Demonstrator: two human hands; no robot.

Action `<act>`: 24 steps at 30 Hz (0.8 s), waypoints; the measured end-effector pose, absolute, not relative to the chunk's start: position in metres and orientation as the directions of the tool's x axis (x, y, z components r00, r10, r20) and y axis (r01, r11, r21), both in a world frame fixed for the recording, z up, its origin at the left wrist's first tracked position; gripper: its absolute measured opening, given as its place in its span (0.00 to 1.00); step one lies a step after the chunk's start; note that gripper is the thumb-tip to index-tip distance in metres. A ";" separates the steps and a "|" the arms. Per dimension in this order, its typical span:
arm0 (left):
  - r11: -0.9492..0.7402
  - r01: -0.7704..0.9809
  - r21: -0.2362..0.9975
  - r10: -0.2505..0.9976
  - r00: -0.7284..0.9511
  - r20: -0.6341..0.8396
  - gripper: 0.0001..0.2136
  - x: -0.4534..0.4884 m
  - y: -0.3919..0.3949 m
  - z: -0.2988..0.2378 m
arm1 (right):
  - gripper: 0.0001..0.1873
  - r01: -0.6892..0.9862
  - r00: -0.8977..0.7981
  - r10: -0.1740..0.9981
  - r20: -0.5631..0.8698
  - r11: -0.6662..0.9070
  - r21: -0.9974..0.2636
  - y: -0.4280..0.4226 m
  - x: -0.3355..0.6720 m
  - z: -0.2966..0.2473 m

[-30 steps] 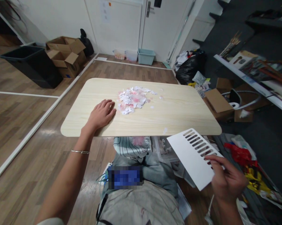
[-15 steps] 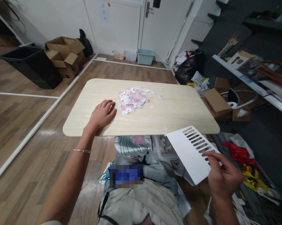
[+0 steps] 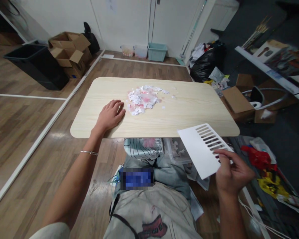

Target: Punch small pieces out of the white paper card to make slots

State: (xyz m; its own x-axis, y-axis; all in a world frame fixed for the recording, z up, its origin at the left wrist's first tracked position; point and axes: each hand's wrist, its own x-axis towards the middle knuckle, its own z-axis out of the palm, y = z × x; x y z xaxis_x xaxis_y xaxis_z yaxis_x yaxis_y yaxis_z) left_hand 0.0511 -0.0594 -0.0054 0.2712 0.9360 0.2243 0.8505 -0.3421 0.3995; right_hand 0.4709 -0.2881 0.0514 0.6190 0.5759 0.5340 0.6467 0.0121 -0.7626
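My left hand (image 3: pixel 110 115) lies flat and open on the light wooden table (image 3: pixel 189 109), its fingertips touching the left edge of a pile of small white and pink paper scraps (image 3: pixel 142 98). My right hand (image 3: pixel 231 172) is closed on the lower right corner of a white slotted panel (image 3: pixel 201 147), held tilted just off the table's near right edge. A silver bracelet circles my left wrist.
A black bin (image 3: pixel 37 64) and open cardboard boxes (image 3: pixel 69 51) stand at the back left. A black bag (image 3: pixel 206 63), more boxes and clutter lie right of the table. A clear tub of pieces (image 3: pixel 175 151) sits under the table. A shelf (image 3: pixel 271 71) runs along the right.
The right hand with the white panel has drifted slightly up and left toward the table edge. The left hand stays put by the scraps. The camera tilted down a little.
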 end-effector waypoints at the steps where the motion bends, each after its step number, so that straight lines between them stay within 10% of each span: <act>1: -0.340 0.851 0.401 0.937 0.269 0.225 0.25 0.051 -0.059 -0.005 | 0.10 0.646 0.621 0.577 0.530 0.005 -0.763 -0.291 0.473 0.050; 24: -0.363 0.839 0.405 0.926 0.279 0.254 0.24 0.049 -0.058 -0.009 | 0.09 0.632 0.616 0.587 0.526 0.031 -0.774 -0.294 0.466 0.042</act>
